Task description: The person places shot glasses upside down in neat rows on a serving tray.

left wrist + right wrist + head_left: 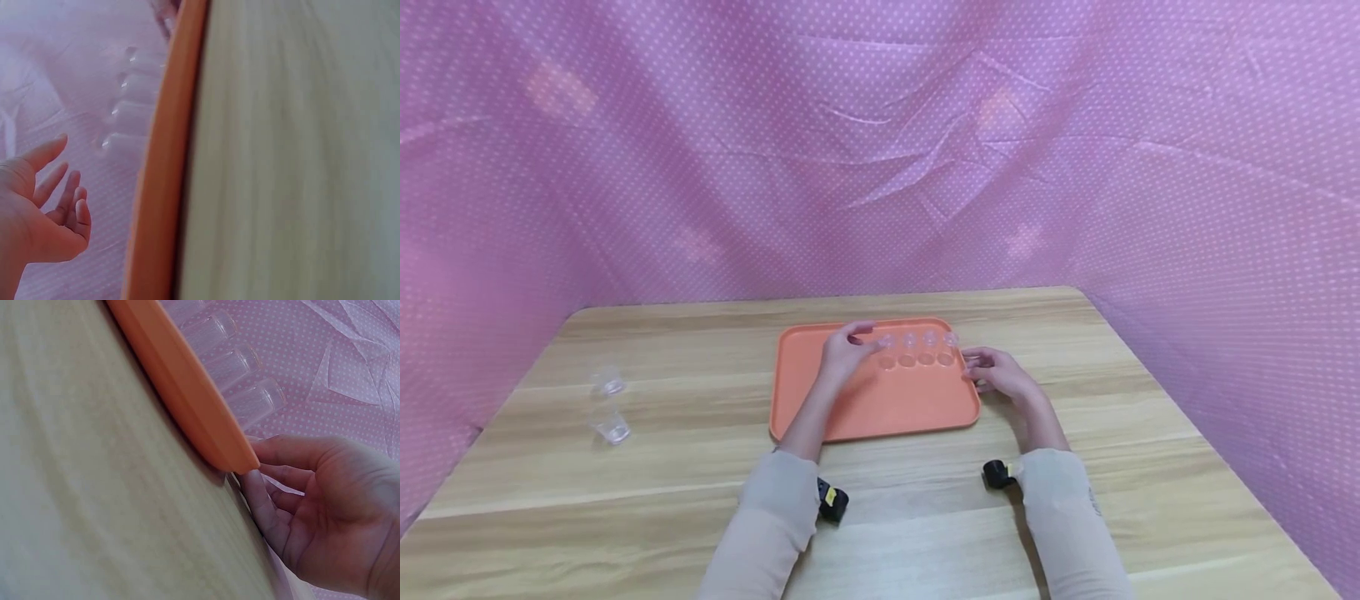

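An orange tray [865,408] lies on the wooden table, with a row of several small clear plastic cups [930,339] standing across its right half. Over the tray, my left hand [844,354] hangs with thumb and fingers spread apart. Its fingertips come close to the leftmost cup; the left wrist view shows a gap between that hand [47,209] and the nearest cup [125,147]. At the tray's right edge, my right hand [1000,373] holds the rim, thumb above and fingers low along the side. Closest to this hand [331,500] is the end cup [256,403].
Two more clear cups, an upper one [610,383] and a lower one [613,427], are on the left part of the table [700,483]. A pink dotted curtain [880,167] surrounds the table's back and sides.
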Demonstrator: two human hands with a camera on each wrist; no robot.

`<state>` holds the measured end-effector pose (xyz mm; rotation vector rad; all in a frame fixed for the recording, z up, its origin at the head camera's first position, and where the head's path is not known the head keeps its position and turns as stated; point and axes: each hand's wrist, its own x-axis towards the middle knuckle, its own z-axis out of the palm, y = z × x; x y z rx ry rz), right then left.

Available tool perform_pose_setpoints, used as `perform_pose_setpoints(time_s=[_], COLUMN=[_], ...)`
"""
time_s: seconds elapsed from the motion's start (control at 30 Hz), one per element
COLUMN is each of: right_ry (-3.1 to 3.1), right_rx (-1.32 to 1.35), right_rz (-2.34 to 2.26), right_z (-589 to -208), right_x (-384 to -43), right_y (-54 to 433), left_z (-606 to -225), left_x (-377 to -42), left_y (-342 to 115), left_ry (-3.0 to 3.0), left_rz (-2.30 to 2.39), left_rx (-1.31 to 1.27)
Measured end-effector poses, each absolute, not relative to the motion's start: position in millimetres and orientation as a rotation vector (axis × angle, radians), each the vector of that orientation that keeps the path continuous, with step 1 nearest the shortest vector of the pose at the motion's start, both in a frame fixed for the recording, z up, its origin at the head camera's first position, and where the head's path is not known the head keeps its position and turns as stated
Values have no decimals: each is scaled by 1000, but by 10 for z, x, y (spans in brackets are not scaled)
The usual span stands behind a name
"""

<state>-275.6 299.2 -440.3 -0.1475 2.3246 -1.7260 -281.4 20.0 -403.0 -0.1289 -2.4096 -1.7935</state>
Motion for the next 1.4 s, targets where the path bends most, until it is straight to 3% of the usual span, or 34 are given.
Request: perform_pose_setpoints(time_s=[0.37,0.93,1.17,1.4], right_ry=[2334,2322,2343,2350], right_rx=[-142,-141,-147,-128], right_rz=[-1726,-1729,-1715,-1709], right_z=[-4408,-4401,-4407,-4413], right_x=[-2759,-2754,-2759,-2755], right_y=[2985,2969,2970,2958], left_z=[-3777,-3552,-3550,-3622], left_x=[-2501,-1921,-1780,-1716], left_y=[-463,-1842,-2217,-2457], left_ry=[-2285,-2163,-1934,-1927], left_rz=[-1776,-1618,-1831,-1880], left_rx=[-125,387,579,602])
